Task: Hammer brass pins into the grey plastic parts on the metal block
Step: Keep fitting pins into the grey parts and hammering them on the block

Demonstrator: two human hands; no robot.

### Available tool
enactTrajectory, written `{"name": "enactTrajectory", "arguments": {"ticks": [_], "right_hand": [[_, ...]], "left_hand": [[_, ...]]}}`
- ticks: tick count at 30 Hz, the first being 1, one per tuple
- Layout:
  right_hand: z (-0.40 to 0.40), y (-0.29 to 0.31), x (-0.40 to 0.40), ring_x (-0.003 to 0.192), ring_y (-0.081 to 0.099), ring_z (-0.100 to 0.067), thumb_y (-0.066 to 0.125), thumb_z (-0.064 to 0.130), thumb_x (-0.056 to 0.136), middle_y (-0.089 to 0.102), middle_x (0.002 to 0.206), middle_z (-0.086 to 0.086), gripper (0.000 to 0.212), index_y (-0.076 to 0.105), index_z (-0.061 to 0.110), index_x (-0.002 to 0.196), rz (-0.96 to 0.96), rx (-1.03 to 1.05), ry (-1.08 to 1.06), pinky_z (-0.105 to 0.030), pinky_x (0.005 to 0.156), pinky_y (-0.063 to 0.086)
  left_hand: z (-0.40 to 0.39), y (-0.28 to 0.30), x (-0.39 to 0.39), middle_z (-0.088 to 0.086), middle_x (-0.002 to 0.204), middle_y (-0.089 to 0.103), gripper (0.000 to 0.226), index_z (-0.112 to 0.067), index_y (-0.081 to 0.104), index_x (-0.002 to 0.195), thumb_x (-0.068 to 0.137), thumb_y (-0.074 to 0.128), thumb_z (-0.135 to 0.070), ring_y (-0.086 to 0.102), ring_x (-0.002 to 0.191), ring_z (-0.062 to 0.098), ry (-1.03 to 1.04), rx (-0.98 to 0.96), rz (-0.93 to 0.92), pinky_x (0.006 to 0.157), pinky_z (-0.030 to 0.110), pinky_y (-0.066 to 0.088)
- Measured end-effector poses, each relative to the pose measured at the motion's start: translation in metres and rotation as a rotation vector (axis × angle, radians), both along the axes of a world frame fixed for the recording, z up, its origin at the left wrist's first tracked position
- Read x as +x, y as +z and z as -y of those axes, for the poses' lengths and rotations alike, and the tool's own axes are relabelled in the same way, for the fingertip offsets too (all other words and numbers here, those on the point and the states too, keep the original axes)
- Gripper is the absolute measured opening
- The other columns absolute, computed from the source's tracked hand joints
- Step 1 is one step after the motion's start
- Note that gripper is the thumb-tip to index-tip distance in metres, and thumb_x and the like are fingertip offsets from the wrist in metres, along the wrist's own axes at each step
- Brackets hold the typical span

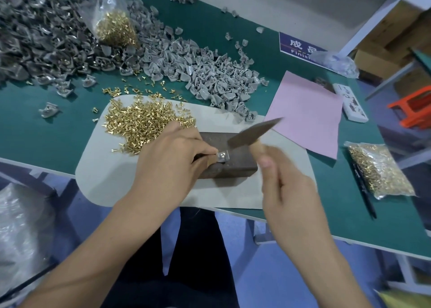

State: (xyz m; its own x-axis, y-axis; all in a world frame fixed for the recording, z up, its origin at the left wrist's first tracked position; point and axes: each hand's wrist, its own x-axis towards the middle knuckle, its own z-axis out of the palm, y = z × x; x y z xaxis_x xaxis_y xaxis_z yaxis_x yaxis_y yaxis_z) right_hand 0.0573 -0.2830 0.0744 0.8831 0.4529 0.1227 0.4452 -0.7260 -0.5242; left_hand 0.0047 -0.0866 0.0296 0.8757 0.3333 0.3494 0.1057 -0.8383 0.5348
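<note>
A dark metal block (235, 165) lies on a pale mat (102, 174) at the table's front. On its top sits one small grey plastic part (222, 156) with a brass pin in it. My left hand (170, 160) pinches that part from the left. My right hand (286, 186) grips a hammer's wooden handle; the blurred hammer head (254, 134) hangs just above and to the right of the part. Loose brass pins (144, 123) are heaped on the mat behind my left hand.
Grey plastic parts (205, 72) lie piled behind the mat, darker ones (35, 41) at far left. A bag of pins (116, 27) stands among them, another bag (377, 170) lies at right by a black pen (366, 193). A pink sheet (307, 114) lies right of the block.
</note>
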Motion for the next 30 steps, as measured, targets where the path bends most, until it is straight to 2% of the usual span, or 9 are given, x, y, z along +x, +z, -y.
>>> {"name": "enactTrajectory", "arguments": {"ticks": [2,5,7,10,14,18,21,25,30], "right_hand": [[0.002,-0.003,0.001,0.052,0.041,-0.015,0.025,0.063,0.104,0.050,0.060,0.018,0.037,0.054,0.051,0.124,-0.027,-0.096,0.059,-0.036,0.050,0.039],[0.011,-0.006,0.013,0.057,0.047,-0.009,0.025,0.064,0.103,0.054,0.064,0.025,0.040,0.055,0.049,0.125,-0.010,-0.031,-0.056,-0.032,0.051,0.042],[0.015,-0.014,0.025,0.062,0.051,-0.011,0.025,0.063,0.104,0.058,0.068,0.019,0.041,0.054,0.045,0.127,0.050,-0.070,-0.174,-0.035,0.057,0.042],[0.018,-0.031,0.040,0.083,0.060,-0.034,0.035,0.046,0.107,0.071,0.098,0.001,0.034,0.054,0.041,0.135,0.153,-0.219,-0.340,-0.037,0.067,0.036],[0.017,-0.045,0.044,0.098,0.056,-0.036,0.050,0.028,0.104,0.068,0.109,-0.005,0.033,0.064,0.033,0.133,0.130,-0.290,-0.381,-0.037,0.069,0.036],[0.006,-0.042,0.038,0.106,0.055,-0.031,0.061,0.018,0.100,0.069,0.111,-0.005,0.020,0.076,0.014,0.113,0.428,0.005,-0.070,-0.038,0.092,0.046],[-0.027,-0.033,0.029,0.103,0.062,-0.016,0.064,0.022,0.097,0.069,0.108,0.006,0.020,0.074,0.018,0.114,0.332,0.232,0.268,-0.031,0.094,0.048],[-0.086,-0.029,0.023,0.094,0.062,-0.017,0.068,0.020,0.093,0.069,0.098,0.010,0.013,0.074,0.023,0.104,0.296,0.214,0.401,-0.043,0.082,0.051],[-0.170,-0.035,0.000,0.092,0.060,-0.016,0.071,0.018,0.091,0.070,0.094,0.012,0.008,0.073,0.024,0.097,0.142,0.163,0.574,-0.042,0.085,0.049]], "left_hand": [[0.000,0.001,-0.001,-0.020,0.077,0.057,0.011,-0.040,0.078,0.091,0.080,0.080,-0.039,0.042,0.083,0.011,0.008,0.012,-0.008,0.048,0.023,0.029],[0.000,0.001,0.000,-0.020,0.076,0.056,0.010,-0.040,0.078,0.090,0.082,0.076,-0.045,0.036,0.082,0.007,0.013,0.000,0.002,0.049,0.020,0.024],[0.002,0.000,0.000,-0.020,0.077,0.056,0.012,-0.039,0.078,0.091,0.083,0.073,-0.047,0.035,0.081,0.006,0.014,0.002,0.013,0.050,0.020,0.026],[0.002,-0.002,-0.001,-0.020,0.077,0.057,0.012,-0.040,0.078,0.091,0.083,0.073,-0.048,0.035,0.082,0.006,0.017,-0.007,0.018,0.051,0.019,0.031],[0.003,-0.003,-0.003,-0.019,0.077,0.057,0.011,-0.040,0.078,0.090,0.083,0.073,-0.046,0.035,0.081,0.006,0.010,0.003,0.026,0.049,0.018,0.027],[0.006,-0.004,-0.002,-0.017,0.080,0.056,0.010,-0.037,0.077,0.093,0.086,0.072,-0.041,0.043,0.085,0.009,-0.007,0.021,0.049,0.050,0.023,0.029],[0.003,-0.004,-0.007,-0.016,0.087,0.056,0.009,-0.031,0.075,0.096,0.088,0.073,-0.033,0.050,0.089,0.009,0.052,-0.001,0.149,0.054,0.023,0.035],[-0.025,-0.009,-0.030,-0.013,0.095,0.062,0.012,-0.030,0.075,0.102,0.090,0.072,-0.032,0.055,0.091,0.010,0.186,-0.031,0.239,0.053,0.029,0.046],[-0.079,-0.025,-0.073,-0.013,0.095,0.061,0.013,-0.030,0.074,0.100,0.087,0.073,-0.030,0.057,0.090,0.015,0.408,-0.069,0.181,0.058,0.035,0.050]]}}
